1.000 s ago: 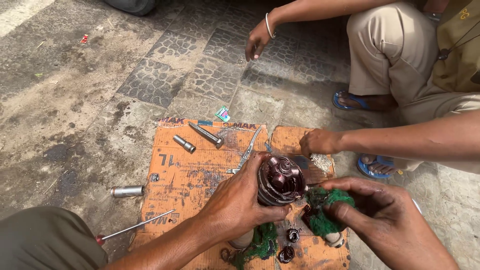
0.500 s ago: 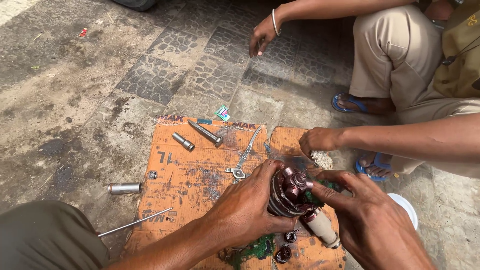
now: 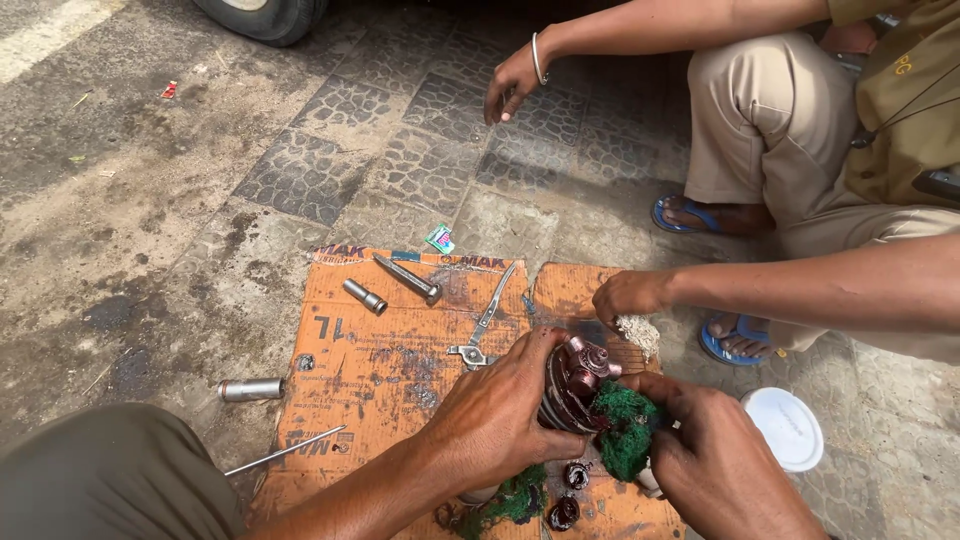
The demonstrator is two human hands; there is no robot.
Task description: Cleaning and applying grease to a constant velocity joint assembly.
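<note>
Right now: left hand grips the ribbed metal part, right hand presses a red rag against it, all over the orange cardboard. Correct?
Not quite. In the head view the rag is green, not red. The rest stands: the left hand grips the ribbed metal part, the right hand presses the rag against it, over the orange cardboard.

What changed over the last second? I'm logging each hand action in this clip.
The right hand brought the green scouring pad back against the ribbed metal part; half a second ago it held a pale cylinder there. The left hand still grips the part. The co-worker's hand, the loose sockets and the pliers on the cardboard stayed put.
</note>
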